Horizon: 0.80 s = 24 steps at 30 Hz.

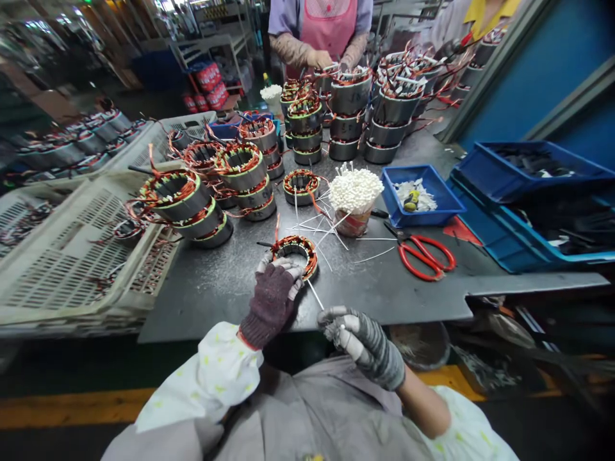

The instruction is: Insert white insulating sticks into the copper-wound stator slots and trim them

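Observation:
My left hand (276, 296), in a dark maroon glove with pale wrapped fingertips, grips the near left rim of a motor stator (311, 253) wound with copper-coloured wire, lying on the bench. From the stator's near edge a thin white cable tie (315, 296) runs down to my right hand (360, 342). That hand wears a grey glove, and its fingers are pinched together on the tie's end. Loose white ties lie beyond the stator, around a cup packed with more ties (355, 192). Another single stator (301, 186) stands behind.
Stacked stators (192, 202) stand left, with more stacks (350, 109) at the back. Red-handled scissors (425, 257) and a blue tray of white scraps (423, 214) lie right. Blue bins (538, 173) and white crates (62, 256) flank the bench (216, 307). A co-worker (327, 32) works opposite.

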Each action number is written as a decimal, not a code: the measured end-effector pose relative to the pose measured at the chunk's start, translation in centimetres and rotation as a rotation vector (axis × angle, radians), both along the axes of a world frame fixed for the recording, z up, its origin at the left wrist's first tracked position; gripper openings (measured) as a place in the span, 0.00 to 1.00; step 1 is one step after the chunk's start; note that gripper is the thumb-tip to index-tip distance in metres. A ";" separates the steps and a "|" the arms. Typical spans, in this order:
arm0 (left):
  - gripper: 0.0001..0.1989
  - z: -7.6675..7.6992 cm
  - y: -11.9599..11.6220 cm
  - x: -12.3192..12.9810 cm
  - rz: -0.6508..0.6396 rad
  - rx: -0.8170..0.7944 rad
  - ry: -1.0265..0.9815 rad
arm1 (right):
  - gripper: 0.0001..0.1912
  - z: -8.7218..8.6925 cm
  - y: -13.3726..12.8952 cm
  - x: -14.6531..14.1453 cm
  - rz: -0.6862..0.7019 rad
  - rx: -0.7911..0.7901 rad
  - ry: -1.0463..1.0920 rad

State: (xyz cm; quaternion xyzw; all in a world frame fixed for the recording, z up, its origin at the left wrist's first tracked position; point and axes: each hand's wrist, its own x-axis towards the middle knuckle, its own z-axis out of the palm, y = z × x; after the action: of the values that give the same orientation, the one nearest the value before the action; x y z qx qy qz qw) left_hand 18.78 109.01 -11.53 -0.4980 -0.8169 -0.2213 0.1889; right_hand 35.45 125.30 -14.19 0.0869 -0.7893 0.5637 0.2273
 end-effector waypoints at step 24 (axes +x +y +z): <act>0.09 0.5 0.5 0.7 0.056 0.055 0.017 | 0.13 1.0 0.9 -3.2 0.023 0.021 0.094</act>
State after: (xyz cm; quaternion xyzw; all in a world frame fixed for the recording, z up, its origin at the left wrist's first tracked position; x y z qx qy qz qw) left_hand 19.43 109.54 -11.01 -0.4715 -0.8225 -0.2341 0.2154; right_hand 32.23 126.21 -13.18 0.1249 -0.7824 0.5534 0.2567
